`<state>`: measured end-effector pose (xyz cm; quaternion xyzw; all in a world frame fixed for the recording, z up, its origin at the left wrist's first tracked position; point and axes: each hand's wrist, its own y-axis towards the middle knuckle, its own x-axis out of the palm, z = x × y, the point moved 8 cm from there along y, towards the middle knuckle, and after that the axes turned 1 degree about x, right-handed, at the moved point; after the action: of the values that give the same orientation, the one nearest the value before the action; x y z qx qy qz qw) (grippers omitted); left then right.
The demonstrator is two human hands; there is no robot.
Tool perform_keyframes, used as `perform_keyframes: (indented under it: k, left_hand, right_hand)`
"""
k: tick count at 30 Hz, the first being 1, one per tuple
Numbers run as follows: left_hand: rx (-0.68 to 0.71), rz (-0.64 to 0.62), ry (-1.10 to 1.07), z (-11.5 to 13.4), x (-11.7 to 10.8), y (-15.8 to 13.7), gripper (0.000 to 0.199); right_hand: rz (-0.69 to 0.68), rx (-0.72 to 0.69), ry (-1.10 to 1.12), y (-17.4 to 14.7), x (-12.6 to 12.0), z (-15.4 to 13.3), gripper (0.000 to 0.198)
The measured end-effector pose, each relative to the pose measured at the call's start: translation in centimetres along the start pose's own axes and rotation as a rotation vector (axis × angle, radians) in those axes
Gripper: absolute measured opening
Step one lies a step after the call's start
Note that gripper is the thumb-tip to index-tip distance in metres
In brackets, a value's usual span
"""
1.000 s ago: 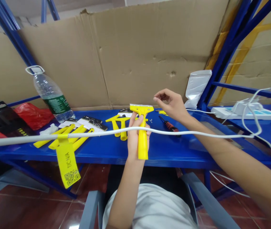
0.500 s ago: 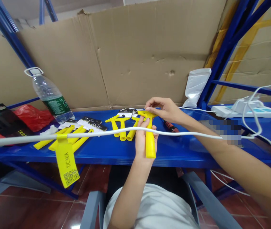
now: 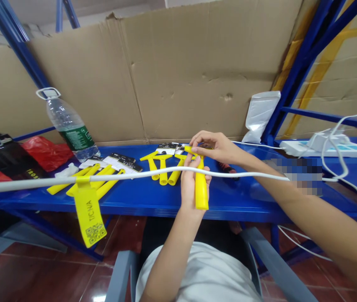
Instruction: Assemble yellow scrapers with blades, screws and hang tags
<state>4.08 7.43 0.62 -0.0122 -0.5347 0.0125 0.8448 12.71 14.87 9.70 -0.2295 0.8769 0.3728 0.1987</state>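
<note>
My left hand (image 3: 188, 188) is wrapped around the handle of a yellow T-shaped scraper (image 3: 201, 191), which points its butt end toward me. At the wide head of the same scraper, my right hand (image 3: 213, 146) has its thumb and fingers pinched together; whatever small part may be between them is hidden. Just left of my hands lie three more yellow scrapers (image 3: 163, 170) on the blue table (image 3: 153, 199). Behind them are black-and-white cards (image 3: 167, 148). A red-and-black tool handle (image 3: 227, 167) rests under my right forearm.
Farther left, several yellow scrapers (image 3: 111, 184) lie against printed cards (image 3: 123, 161). A water bottle (image 3: 74, 126), a red bag (image 3: 48, 153) and a black case (image 3: 9, 157) stand beyond. A white cable (image 3: 153, 173) with a yellow tag (image 3: 89, 214) crosses the view. A power strip (image 3: 351, 148) sits right.
The scraper has turned slightly in my left hand, its head tilting away. My right fingers have shifted a little along the head. The whole view has moved slightly.
</note>
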Motion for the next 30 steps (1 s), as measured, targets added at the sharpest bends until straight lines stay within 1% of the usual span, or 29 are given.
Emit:
perform_keyframes:
  k: [7, 14, 20, 30]
  left_hand:
    - [0.013, -0.033, 0.01, -0.01, 0.12, -0.09, 0.038]
    - [0.011, -0.037, 0.001, -0.08, 0.24, -0.18, 0.04]
    - [0.011, -0.031, 0.006, -0.06, 0.28, -0.23, 0.049]
    - [0.011, -0.008, -0.005, -0.13, 0.24, -0.23, 0.039]
  right_hand:
    - [0.008, 0.052, 0.087, 0.06, 0.07, 0.38, 0.041]
    - [0.0, 0.062, 0.065, 0.03, 0.03, 0.31, 0.045]
    - [0.022, 0.051, 0.052, 0.01, -0.07, 0.2, 0.044]
    - [0.036, 0.057, 0.077, 0.02, -0.13, 0.45, 0.041]
